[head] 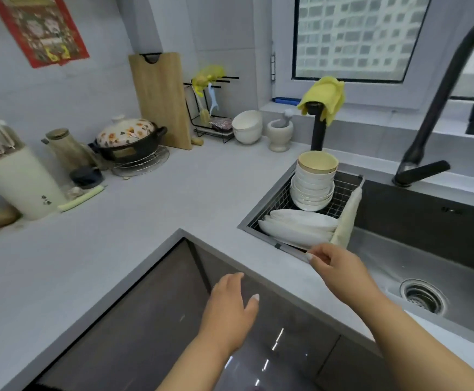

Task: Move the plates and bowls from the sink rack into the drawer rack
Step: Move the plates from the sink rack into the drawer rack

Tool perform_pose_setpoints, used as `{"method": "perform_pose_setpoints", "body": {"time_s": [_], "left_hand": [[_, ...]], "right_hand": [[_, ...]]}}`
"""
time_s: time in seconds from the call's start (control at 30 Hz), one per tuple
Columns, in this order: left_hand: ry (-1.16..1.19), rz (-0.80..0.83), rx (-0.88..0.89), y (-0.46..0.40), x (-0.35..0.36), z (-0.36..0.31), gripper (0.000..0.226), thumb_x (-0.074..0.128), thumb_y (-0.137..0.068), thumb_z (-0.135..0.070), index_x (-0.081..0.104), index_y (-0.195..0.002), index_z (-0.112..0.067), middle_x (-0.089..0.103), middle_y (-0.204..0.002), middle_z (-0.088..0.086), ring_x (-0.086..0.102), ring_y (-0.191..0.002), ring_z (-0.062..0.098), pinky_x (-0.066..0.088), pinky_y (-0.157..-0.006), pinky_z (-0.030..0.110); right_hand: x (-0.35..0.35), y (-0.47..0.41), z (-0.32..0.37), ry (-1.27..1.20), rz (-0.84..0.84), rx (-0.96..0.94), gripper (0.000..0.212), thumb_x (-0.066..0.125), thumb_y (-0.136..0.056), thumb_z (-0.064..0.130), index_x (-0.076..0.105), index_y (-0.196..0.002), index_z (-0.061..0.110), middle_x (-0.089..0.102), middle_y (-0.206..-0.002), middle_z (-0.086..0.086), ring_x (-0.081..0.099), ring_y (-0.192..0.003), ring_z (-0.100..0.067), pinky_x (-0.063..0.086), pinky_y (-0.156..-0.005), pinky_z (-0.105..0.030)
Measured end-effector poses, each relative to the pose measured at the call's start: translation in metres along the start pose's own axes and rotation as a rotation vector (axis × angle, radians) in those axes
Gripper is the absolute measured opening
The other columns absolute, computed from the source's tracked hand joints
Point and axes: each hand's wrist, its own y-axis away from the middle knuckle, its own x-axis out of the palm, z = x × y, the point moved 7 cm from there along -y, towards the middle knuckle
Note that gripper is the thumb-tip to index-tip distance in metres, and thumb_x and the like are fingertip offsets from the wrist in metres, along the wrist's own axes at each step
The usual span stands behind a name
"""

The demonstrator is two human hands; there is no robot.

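A: White crockery, all of it in the sink rack [351,190]. Bowls [313,190] stacked upright at the far end, a yellow-lined one on top. Plates [298,225] lying overlapped at the near end.

B: Anything moved across yet?

A: Not that I can see. Nothing in either hand, nothing set down on the counter [151,210] near the rack. Judging by that, the task is at its start; whole load left.

B: Drawer rack?

A: Not in view. Dark glossy cabinet fronts [151,320] below the counter edge look closed, no drawer pulled out. Likely needs opening first.

B: Hands?

A: Right hand [340,272] at the near rim of the rack, fingers [315,253] loosely curled, tips just beside the rim and the nearest plate edge. No grip on anything. Left hand [230,303] hovers over the cabinet fronts, spread open, holding nothing.

B: Obstructions?

A: Pale cloth [346,218] draped over the rack's right side, touching the plates. Could snag on a lift.
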Motion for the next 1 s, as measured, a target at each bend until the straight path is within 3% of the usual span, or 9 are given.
{"method": "perform_pose_setpoints", "body": {"time_s": [0.2,0.3,0.43,0.53,0.73,0.83,0.9,1.0], "left_hand": [[-0.018,0.068,0.145,-0.065,0.022,-0.020,0.064,0.046,-0.095,-0.046,0.022,-0.148,-0.020,0.025,-0.152,-0.008,0.017,-0.140,0.009,0.016,-0.111,0.020],[-0.048,0.093,0.194,-0.098,0.027,-0.023,0.072,0.048,-0.092,-0.051,0.017,-0.149,-0.020,0.020,-0.154,-0.006,0.012,-0.141,0.011,0.014,-0.115,0.024],[-0.108,0.140,0.238,-0.139,0.038,-0.017,0.079,0.043,-0.090,-0.060,0.010,-0.151,-0.024,0.007,-0.159,-0.007,0.000,-0.146,0.011,0.011,-0.120,0.032],[-0.101,0.137,0.307,-0.166,0.046,-0.020,0.079,0.043,-0.088,-0.063,0.015,-0.150,-0.023,0.011,-0.158,-0.008,0.003,-0.145,0.010,0.012,-0.119,0.032],[-0.029,0.151,0.361,-0.198,0.063,-0.020,0.071,0.047,-0.086,-0.063,0.028,-0.145,-0.027,0.022,-0.154,-0.006,0.009,-0.142,0.011,0.010,-0.117,0.024],[-0.068,0.127,0.385,-0.199,0.066,-0.018,0.083,0.024,-0.077,-0.081,0.031,-0.143,-0.030,0.024,-0.152,-0.005,0.013,-0.141,0.011,0.011,-0.113,0.023],[-0.092,0.109,0.393,-0.200,0.068,-0.016,0.088,0.012,-0.074,-0.083,0.033,-0.141,-0.031,0.027,-0.150,-0.004,0.017,-0.140,0.013,0.017,-0.114,0.028],[-0.104,0.088,0.411,-0.201,0.069,-0.016,0.083,0.015,-0.077,-0.083,0.038,-0.137,-0.030,0.033,-0.146,-0.003,0.025,-0.137,0.014,0.025,-0.112,0.031]], "right_hand": [[-0.020,-0.043,-0.021,-0.010,-0.098,0.088,0.012,0.055,-0.094,0.031,0.062,-0.085,0.029,0.064,-0.078,0.014,0.055,-0.071,0.000,0.039,-0.056,-0.019],[-0.020,-0.070,-0.024,-0.035,-0.131,0.125,0.010,0.057,-0.092,0.034,0.062,-0.084,0.030,0.064,-0.080,0.013,0.057,-0.071,-0.007,0.044,-0.061,-0.026],[-0.011,-0.108,-0.022,-0.004,-0.154,0.143,0.010,0.062,-0.089,0.036,0.064,-0.087,0.026,0.063,-0.079,0.006,0.054,-0.070,-0.007,0.039,-0.057,-0.020],[-0.001,-0.135,-0.025,0.058,-0.140,0.159,0.013,0.067,-0.085,0.038,0.069,-0.087,0.025,0.063,-0.075,0.005,0.055,-0.072,-0.011,0.041,-0.060,-0.023],[0.022,-0.177,-0.031,0.174,0.029,0.213,0.014,0.072,-0.077,0.047,0.067,-0.083,0.035,0.060,-0.074,0.013,0.058,-0.085,-0.010,0.046,-0.085,-0.033],[0.034,-0.189,-0.032,0.198,0.112,0.236,0.013,0.074,-0.075,0.045,0.067,-0.078,0.034,0.062,-0.078,0.012,0.059,-0.086,-0.009,0.044,-0.093,-0.035],[0.038,-0.194,-0.034,0.228,0.144,0.242,0.013,0.073,-0.076,0.043,0.070,-0.079,0.031,0.062,-0.075,0.015,0.059,-0.083,-0.008,0.044,-0.092,-0.033],[0.042,-0.198,-0.036,0.248,0.173,0.236,0.014,0.072,-0.078,0.039,0.074,-0.082,0.026,0.061,-0.067,0.016,0.056,-0.072,-0.006,0.042,-0.080,-0.026]]}}
